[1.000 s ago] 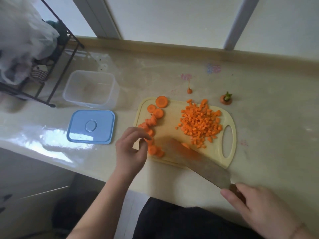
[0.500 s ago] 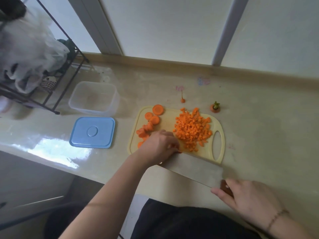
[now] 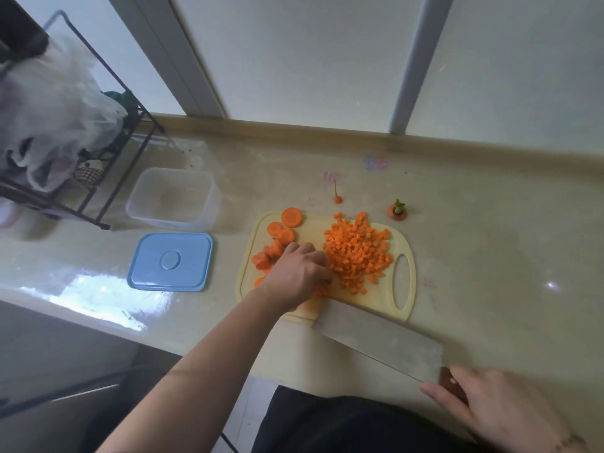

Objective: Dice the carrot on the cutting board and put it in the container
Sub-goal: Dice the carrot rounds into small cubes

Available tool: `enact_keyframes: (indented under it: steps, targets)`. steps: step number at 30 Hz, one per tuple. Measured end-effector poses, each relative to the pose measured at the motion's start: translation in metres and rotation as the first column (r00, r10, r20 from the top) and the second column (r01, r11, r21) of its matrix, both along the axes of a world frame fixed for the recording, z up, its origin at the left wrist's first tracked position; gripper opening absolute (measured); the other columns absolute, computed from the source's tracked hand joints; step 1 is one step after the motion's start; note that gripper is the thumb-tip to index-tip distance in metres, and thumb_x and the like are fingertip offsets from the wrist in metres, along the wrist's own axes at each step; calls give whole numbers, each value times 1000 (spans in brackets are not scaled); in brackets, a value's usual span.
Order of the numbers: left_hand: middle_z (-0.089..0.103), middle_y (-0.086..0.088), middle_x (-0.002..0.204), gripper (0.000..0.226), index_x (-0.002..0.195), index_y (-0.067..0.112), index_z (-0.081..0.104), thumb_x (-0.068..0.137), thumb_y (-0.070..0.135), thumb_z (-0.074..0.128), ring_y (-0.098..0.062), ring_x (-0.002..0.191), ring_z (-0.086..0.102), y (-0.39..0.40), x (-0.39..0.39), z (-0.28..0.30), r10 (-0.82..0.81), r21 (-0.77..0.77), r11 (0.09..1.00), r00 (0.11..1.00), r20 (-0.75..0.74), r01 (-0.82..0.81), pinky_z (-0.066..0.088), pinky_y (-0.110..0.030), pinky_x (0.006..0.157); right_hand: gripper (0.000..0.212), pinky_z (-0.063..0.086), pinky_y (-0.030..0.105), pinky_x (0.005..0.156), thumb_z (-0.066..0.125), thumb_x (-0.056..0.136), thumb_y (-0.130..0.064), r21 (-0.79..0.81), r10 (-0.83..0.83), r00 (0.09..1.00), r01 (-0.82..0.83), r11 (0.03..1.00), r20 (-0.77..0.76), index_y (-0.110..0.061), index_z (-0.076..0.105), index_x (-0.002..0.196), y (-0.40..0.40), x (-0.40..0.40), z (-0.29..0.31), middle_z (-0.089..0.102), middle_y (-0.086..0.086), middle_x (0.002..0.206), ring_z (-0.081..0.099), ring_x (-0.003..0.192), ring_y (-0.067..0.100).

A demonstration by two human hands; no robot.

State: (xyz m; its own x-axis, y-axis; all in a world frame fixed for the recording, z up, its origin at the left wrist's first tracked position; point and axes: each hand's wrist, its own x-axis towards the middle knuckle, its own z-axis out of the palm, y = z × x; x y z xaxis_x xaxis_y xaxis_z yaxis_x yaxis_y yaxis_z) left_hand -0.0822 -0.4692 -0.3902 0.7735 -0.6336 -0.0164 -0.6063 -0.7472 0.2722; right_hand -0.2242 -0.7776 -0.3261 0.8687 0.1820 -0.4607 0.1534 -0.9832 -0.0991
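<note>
A person's left hand point(image 3: 299, 273) lies knuckles-up on the yellow board point(image 3: 379, 299), fingers curled down onto carrot pieces at the near edge of the dice pile point(image 3: 358, 253); whether they pinch anything cannot be told, as the fingertips are hidden. The right hand point(image 3: 490, 410) grips the wooden handle of a cleaver point(image 3: 376, 338), whose broad blade lies flat-on to the camera, its tip at the board's 6 o'clock edge beside the left hand. Uncut slices point(image 3: 281, 235) trail along the board's 9 to 11 o'clock side, just left of the left hand; the dice fill the middle out toward the handle slot at 3 o'clock. The clear container point(image 3: 173, 197) stands open at 10 o'clock from the board, well apart, with its blue lid point(image 3: 170, 261) flat on the counter point(image 3: 490, 256) at 9 o'clock. A carrot tip point(image 3: 337, 198) and leafy top point(image 3: 397, 212) sit on the counter just past the board's far edge. Bare counter stretches to the right of the board.
</note>
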Motion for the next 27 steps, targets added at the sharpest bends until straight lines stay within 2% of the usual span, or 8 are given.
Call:
enact_keyframes:
  steps: [1,3,5,9,14,17,21,27]
  targets:
    - [63,3,88,28,89,24,78,79,8,59,-26,79,55,1,0,0,-12,15,1000,1000,-1,12,34,-35,66,99,51,27,72,-38,38,-90,49,-24,999,22,999,46,-33,35,75,-3,-1,-3,73,-4,93,71,89,11]
    - [66,1,96,34,97,23,78,81,3,55,-27,83,56,5,-1,1,-46,43,998,999,6,46,40,-37,68,72,54,38,53,-3,69,-95,115,-47,998,41,993,48,-31,31,64,-13,-2,-9,69,2,62,70,59,20]
    - [66,-1,108,39,108,23,76,83,-2,58,-27,88,55,10,-2,1,-86,78,993,996,22,84,43,-40,71,59,51,41,40,21,83,-85,149,-142,989,135,980,36,-31,30,60,-23,-5,-15,58,2,46,63,43,23]
    - [61,2,112,39,120,24,70,85,11,59,-25,91,49,17,-8,3,-149,126,982,987,54,142,43,-42,75,72,54,35,51,6,69,-96,181,-178,983,165,970,54,-29,30,54,-28,-8,-13,41,-8,46,67,53,18]
    - [60,2,100,35,125,26,68,92,17,59,-24,87,50,28,-11,-3,-171,67,984,982,74,166,35,-37,76,99,47,30,57,2,52,-104,284,-286,957,288,914,-51,-16,47,61,-22,-5,-19,53,5,50,55,52,13]
    - [60,-1,106,36,129,23,65,94,17,63,-26,91,51,29,-12,-1,-191,71,980,979,76,186,42,-43,77,97,40,25,53,8,56,-103,366,-285,955,295,882,-83,-15,48,67,-11,2,-12,47,0,48,46,49,13]
    - [59,-2,113,40,137,25,59,97,23,52,-26,94,50,29,-11,-3,-178,109,979,982,64,170,42,-44,78,93,33,24,49,14,60,-101,408,-290,951,306,860,-102,-13,45,67,0,11,-1,39,-4,45,36,46,11]
    - [60,-2,96,39,126,26,69,87,22,72,-27,84,53,34,-14,-7,-124,27,992,988,94,122,42,-40,74,91,29,23,48,12,57,-102,438,-309,941,338,833,-139,-16,42,65,9,17,3,33,-4,46,31,48,11]
